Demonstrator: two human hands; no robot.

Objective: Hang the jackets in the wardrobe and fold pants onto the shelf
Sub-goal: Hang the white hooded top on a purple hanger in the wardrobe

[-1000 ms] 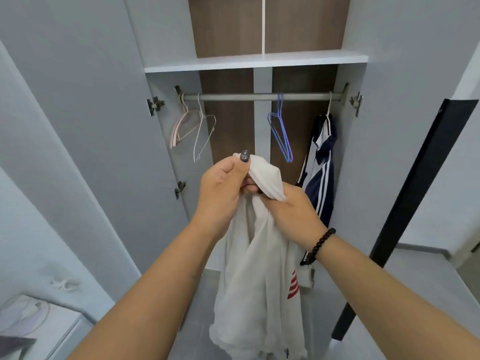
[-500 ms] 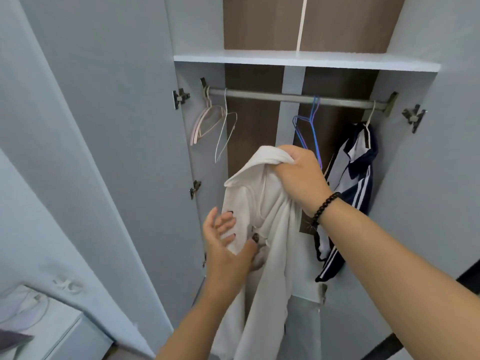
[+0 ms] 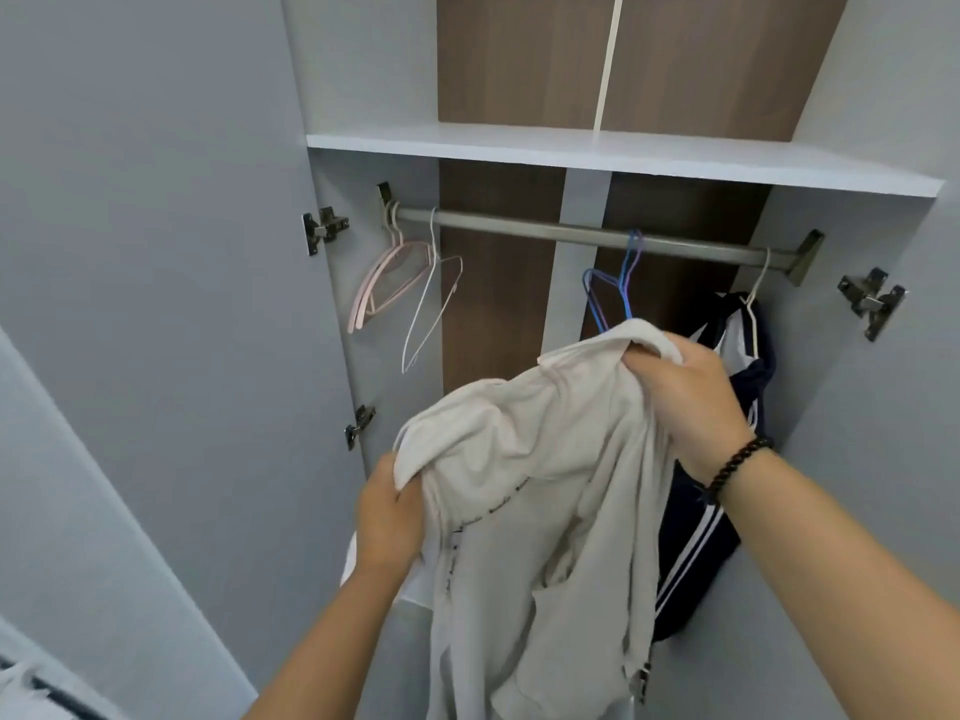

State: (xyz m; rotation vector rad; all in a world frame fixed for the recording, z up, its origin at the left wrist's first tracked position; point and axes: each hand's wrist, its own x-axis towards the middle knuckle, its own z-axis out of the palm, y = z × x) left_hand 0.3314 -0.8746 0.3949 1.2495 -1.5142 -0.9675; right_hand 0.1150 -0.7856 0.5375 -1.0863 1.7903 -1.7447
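Note:
I hold a white jacket (image 3: pixel 540 491) spread in front of the open wardrobe. My left hand (image 3: pixel 387 517) grips its lower left edge. My right hand (image 3: pixel 685 397) grips the collar higher up on the right. The rest of the jacket hangs down between my arms. Behind it runs the grey hanging rail (image 3: pixel 587 233). A white wire hanger (image 3: pixel 431 309) and pink hangers (image 3: pixel 387 283) hang at the rail's left end, blue hangers (image 3: pixel 615 288) near the middle. A navy jacket with white stripes (image 3: pixel 727 491) hangs at the right end, partly hidden by my right hand.
A white shelf (image 3: pixel 613 155) sits above the rail with a brown back panel (image 3: pixel 498 283) behind. The grey left door (image 3: pixel 156 304) stands open beside me, with hinges (image 3: pixel 322 228) along the frame. A hinge (image 3: pixel 870 301) is on the right side.
My left hand, which was open near the jacket's front, now grips its left edge, and the jacket is spread wider between both hands. The view has tilted up toward the rail.

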